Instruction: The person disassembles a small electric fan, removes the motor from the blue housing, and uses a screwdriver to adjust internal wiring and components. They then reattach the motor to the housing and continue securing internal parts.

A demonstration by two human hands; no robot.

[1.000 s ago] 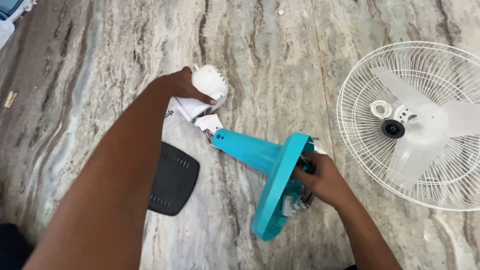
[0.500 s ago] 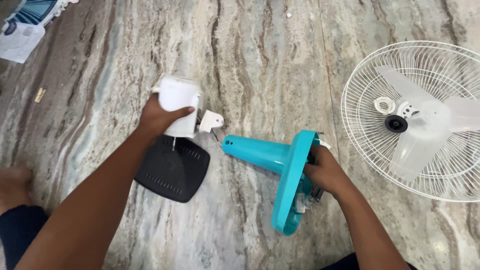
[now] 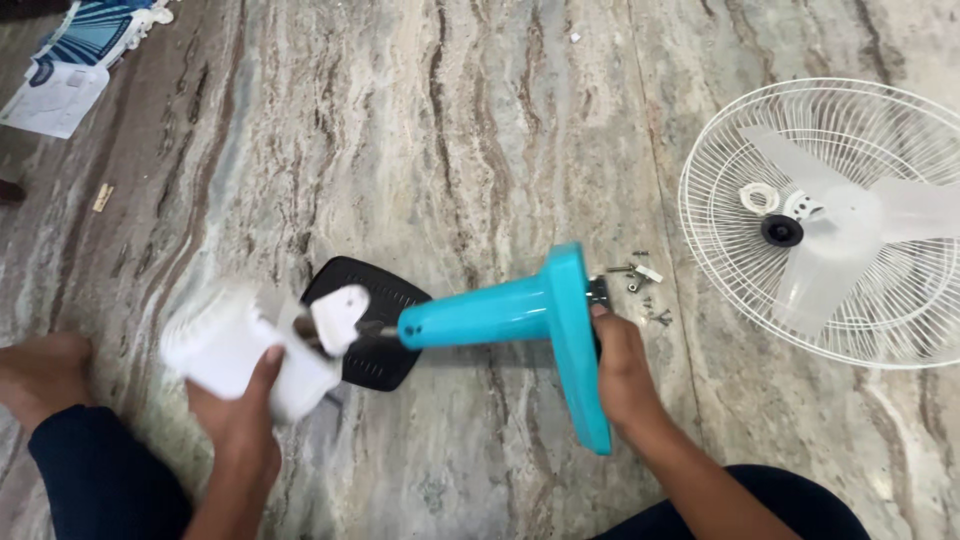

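Note:
My left hand (image 3: 240, 415) grips a white fan motor housing (image 3: 235, 345), blurred by motion, with its white neck bracket (image 3: 338, 315) pointing right. My right hand (image 3: 622, 375) holds the rim of a turquoise fan base (image 3: 575, 345), which is tipped on its side so that its cone-shaped stem (image 3: 470, 315) points left toward the bracket. The stem's tip and the bracket are close together, just apart. A black vented cover (image 3: 385, 300) lies on the marble floor under them.
A white wire fan guard (image 3: 850, 300) with a translucent blade (image 3: 820, 250) resting in it lies at the right. Small screws (image 3: 640, 285) are scattered beside the base. Printed packaging (image 3: 75, 60) lies at the far left. My knees are at the bottom.
My left hand has carried the white motor housing down and toward me, off the floor. The turquoise base has turned so its stem points at the housing.

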